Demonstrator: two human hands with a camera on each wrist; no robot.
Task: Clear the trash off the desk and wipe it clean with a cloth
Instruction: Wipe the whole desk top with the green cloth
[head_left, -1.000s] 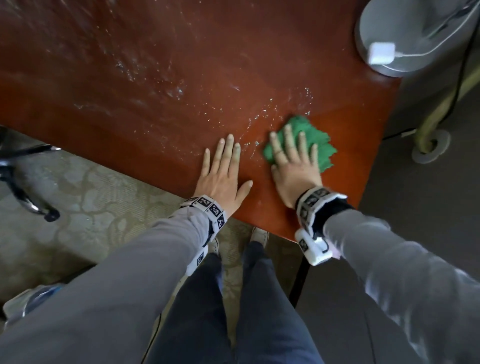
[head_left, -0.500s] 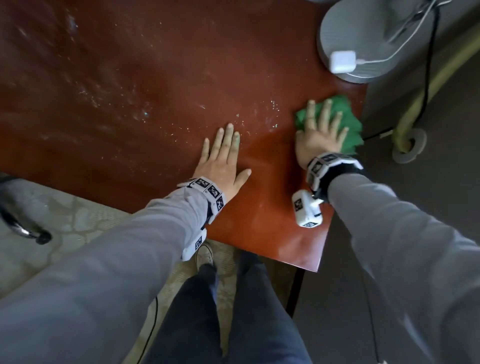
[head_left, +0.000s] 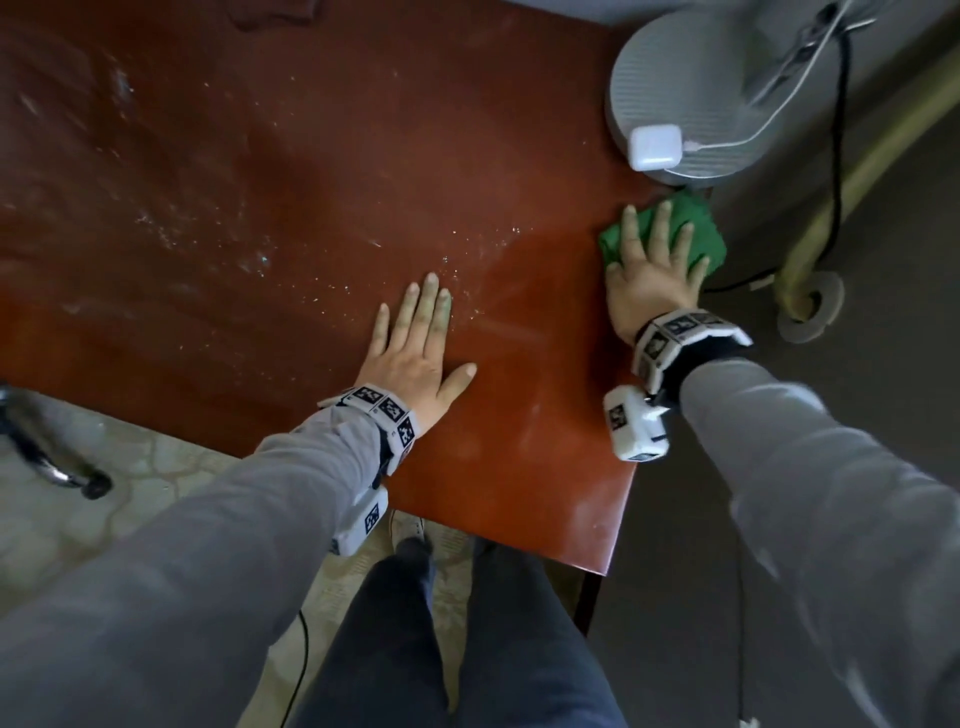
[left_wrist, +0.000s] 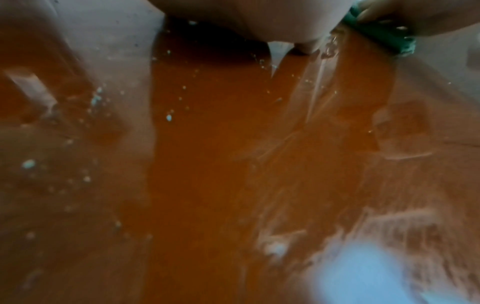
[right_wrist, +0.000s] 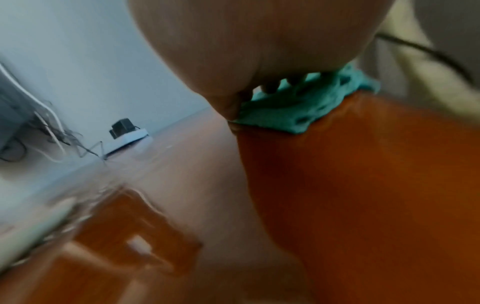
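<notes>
The reddish-brown desk (head_left: 270, 171) is streaked with white specks and wet smears. My right hand (head_left: 652, 265) presses flat on a crumpled green cloth (head_left: 698, 228) at the desk's right edge, just in front of the grey round base; part of the cloth hangs past the edge. In the right wrist view the cloth (right_wrist: 298, 115) bunches under my fingers. My left hand (head_left: 415, 348) lies flat on the desk, fingers straight, to the left of the cloth. The left wrist view shows the speckled desk (left_wrist: 207, 144) and the cloth (left_wrist: 381, 37) at the top right.
A grey round base (head_left: 701, 98) with a white charger block (head_left: 655, 147) and cable stands at the back right corner. A black cable (head_left: 836, 156) and a beige pipe (head_left: 852, 171) run beside the desk. A chair leg (head_left: 52, 457) is on the floor at the left.
My right hand has swept the cloth rightward and away from me, from beside the left hand to the desk's right edge. The left hand stays flat in place.
</notes>
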